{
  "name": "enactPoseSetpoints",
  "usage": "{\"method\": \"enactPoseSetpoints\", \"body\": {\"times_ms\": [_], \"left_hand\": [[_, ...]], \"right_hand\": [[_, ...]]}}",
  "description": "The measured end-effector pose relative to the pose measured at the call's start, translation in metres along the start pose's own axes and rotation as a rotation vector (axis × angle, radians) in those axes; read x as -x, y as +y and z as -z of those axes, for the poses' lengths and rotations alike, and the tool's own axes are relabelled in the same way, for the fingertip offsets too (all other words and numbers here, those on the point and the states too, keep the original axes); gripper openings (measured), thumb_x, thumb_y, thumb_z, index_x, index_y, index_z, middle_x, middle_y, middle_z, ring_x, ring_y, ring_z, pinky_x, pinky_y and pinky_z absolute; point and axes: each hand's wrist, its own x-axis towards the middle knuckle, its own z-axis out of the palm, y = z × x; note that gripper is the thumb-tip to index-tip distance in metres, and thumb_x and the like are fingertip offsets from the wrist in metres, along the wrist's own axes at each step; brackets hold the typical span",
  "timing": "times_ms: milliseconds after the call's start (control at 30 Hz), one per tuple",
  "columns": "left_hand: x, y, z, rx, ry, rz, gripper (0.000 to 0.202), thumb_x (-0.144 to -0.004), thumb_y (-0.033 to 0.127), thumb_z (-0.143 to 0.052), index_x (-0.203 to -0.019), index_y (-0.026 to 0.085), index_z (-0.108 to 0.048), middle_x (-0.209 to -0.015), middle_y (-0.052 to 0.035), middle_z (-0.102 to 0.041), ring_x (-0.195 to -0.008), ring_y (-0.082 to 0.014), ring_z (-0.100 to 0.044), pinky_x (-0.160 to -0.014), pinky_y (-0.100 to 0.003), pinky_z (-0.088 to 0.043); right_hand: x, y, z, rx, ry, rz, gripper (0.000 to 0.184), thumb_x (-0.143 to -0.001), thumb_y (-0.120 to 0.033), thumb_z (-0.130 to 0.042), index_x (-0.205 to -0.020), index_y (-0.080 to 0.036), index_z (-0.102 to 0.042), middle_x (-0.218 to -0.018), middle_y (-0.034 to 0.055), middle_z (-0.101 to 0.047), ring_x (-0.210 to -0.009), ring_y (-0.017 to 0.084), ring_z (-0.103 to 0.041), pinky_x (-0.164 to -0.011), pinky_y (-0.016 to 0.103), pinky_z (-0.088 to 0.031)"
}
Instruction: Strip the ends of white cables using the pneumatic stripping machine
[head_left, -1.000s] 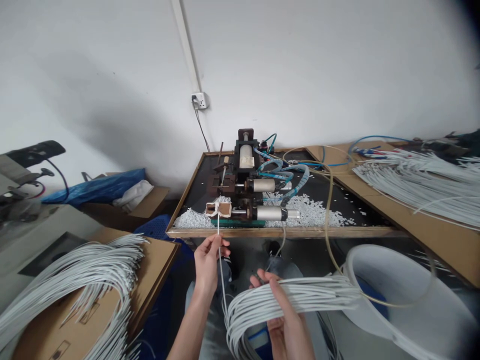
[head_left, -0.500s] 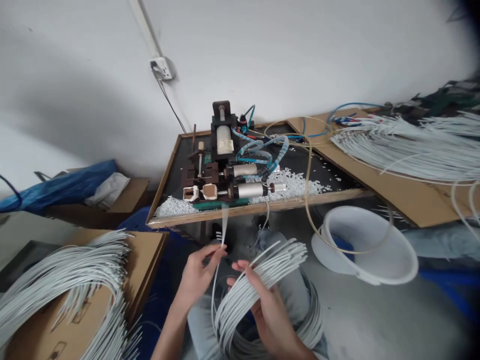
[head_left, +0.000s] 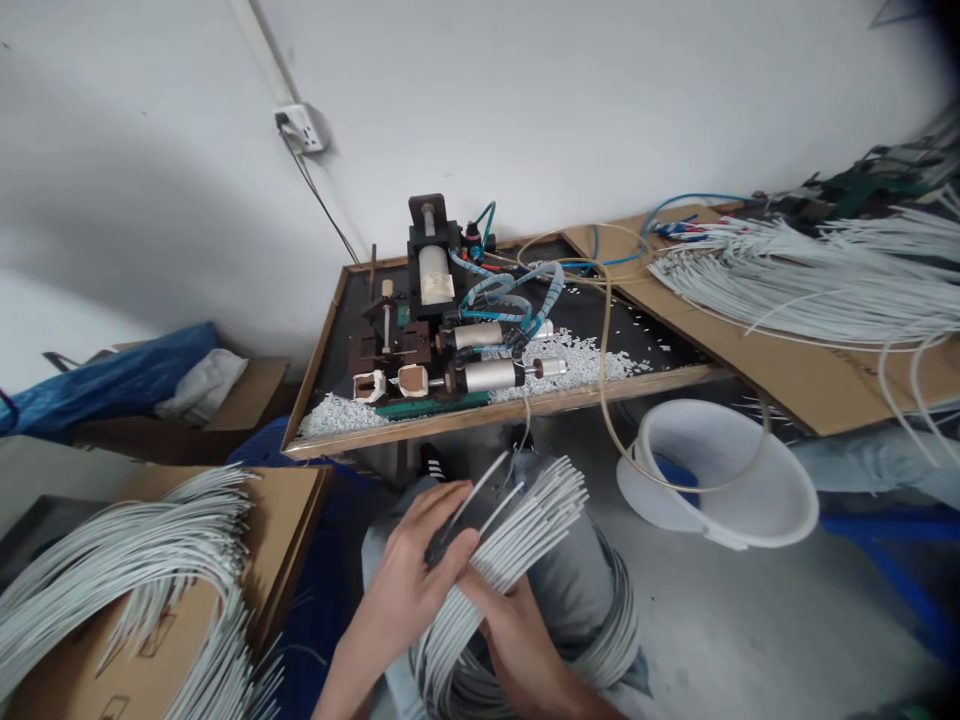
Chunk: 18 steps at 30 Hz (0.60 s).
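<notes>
A looped bundle of grey-white cables [head_left: 517, 530] lies across my lap. My right hand [head_left: 510, 630] grips it from below, fingers wrapped round the strands. My left hand [head_left: 409, 580] lies on top of the bundle near its free ends, fingers pinching at single cables. The cable ends point up and right toward the small pneumatic stripping machine [head_left: 435, 330] on the black tray table [head_left: 487, 415].
White stripped bits [head_left: 577, 355] lie around the machine. A pile of cables [head_left: 150, 560] rests on cardboard at the left. More cables [head_left: 810, 280] cover cardboard at the right. A white bucket [head_left: 720, 480] stands on the floor, with a clear hose [head_left: 607, 400] looping over it.
My left hand pulled a single cable back from the machine and came down onto the bundle. The view swung left and down.
</notes>
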Motion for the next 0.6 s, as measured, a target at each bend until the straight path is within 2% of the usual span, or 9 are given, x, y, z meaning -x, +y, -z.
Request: {"method": "enactPoseSetpoints", "body": {"times_ms": [67, 133, 200, 267, 300, 433, 500, 600], "left_hand": [[0.001, -0.001, 0.000, -0.055, 0.030, 0.006, 0.048, -0.092, 0.034, -0.057, -0.139, 0.027, -0.050, -0.143, -0.0093, -0.052, -0.135, -0.0280, -0.042, -0.110, -0.048, -0.039], [0.001, -0.001, 0.001, -0.043, -0.011, -0.021, 0.040, -0.091, 0.033, -0.058, -0.131, 0.026, -0.059, -0.139, -0.0095, -0.055, -0.134, -0.0289, -0.043, -0.109, -0.048, -0.040], [0.001, 0.001, 0.003, 0.030, -0.119, -0.050, 0.022, -0.093, 0.031, -0.056, -0.108, 0.024, -0.072, -0.121, -0.0087, -0.067, -0.118, -0.0266, -0.058, -0.107, -0.044, -0.042], [0.000, 0.005, 0.005, 0.107, -0.173, -0.052, 0.022, -0.094, 0.029, -0.055, -0.087, 0.022, -0.074, -0.097, -0.0061, -0.074, -0.095, -0.0219, -0.067, -0.105, -0.041, -0.043], [-0.001, 0.006, 0.005, 0.141, -0.155, -0.033, 0.024, -0.094, 0.029, -0.055, -0.082, 0.021, -0.074, -0.090, -0.0051, -0.075, -0.087, -0.0202, -0.068, -0.103, -0.039, -0.044], [-0.002, -0.001, 0.003, 0.299, 0.070, 0.186, 0.026, -0.091, 0.039, -0.058, -0.086, 0.019, -0.074, -0.081, -0.0051, -0.074, -0.076, -0.0194, -0.069, -0.073, -0.028, -0.055], [-0.006, -0.010, 0.001, 0.390, 0.185, 0.266, 0.029, -0.091, 0.042, -0.057, -0.087, 0.017, -0.072, -0.070, -0.0030, -0.071, -0.063, -0.0163, -0.066, -0.060, -0.024, -0.053], [-0.018, -0.024, -0.001, 0.471, 0.372, 0.274, 0.029, -0.090, 0.043, -0.058, -0.087, 0.016, -0.070, -0.057, 0.0014, -0.064, -0.047, -0.0113, -0.057, -0.050, -0.021, -0.047]], "right_hand": [[0.000, 0.002, 0.002, 0.023, -0.002, 0.000, 0.030, -0.074, -0.032, -0.078, -0.100, -0.021, -0.069, -0.098, 0.0022, -0.074, -0.092, 0.020, -0.067, -0.089, 0.035, -0.050], [-0.002, 0.005, 0.005, 0.047, -0.017, 0.013, 0.030, -0.073, -0.032, -0.079, -0.100, -0.021, -0.069, -0.097, 0.0015, -0.073, -0.093, 0.020, -0.066, -0.090, 0.034, -0.049], [-0.005, 0.008, 0.009, 0.097, -0.035, 0.054, 0.032, -0.072, -0.032, -0.080, -0.100, -0.021, -0.069, -0.097, 0.0009, -0.073, -0.096, 0.020, -0.065, -0.091, 0.033, -0.049], [-0.007, 0.011, 0.012, 0.146, -0.044, 0.089, 0.036, -0.070, -0.033, -0.081, -0.101, -0.020, -0.068, -0.103, 0.0017, -0.072, -0.100, 0.020, -0.064, -0.092, 0.032, -0.048], [-0.008, 0.012, 0.013, 0.154, -0.042, 0.086, 0.038, -0.070, -0.034, -0.082, -0.102, -0.020, -0.068, -0.104, 0.0025, -0.073, -0.100, 0.020, -0.064, -0.091, 0.032, -0.048], [-0.010, 0.009, 0.011, 0.074, 0.014, -0.024, 0.039, -0.066, -0.041, -0.084, -0.090, -0.014, -0.070, -0.087, 0.0076, -0.076, -0.081, 0.023, -0.070, -0.079, 0.036, -0.053], [-0.012, 0.003, 0.011, 0.054, 0.067, -0.064, 0.042, -0.061, -0.044, -0.086, -0.083, -0.013, -0.070, -0.081, 0.0092, -0.077, -0.077, 0.025, -0.072, -0.077, 0.037, -0.054], [-0.015, -0.011, 0.012, 0.039, 0.119, -0.057, 0.044, -0.058, -0.044, -0.088, -0.083, -0.013, -0.070, -0.082, 0.0091, -0.078, -0.080, 0.026, -0.074, -0.080, 0.036, -0.055]]}}
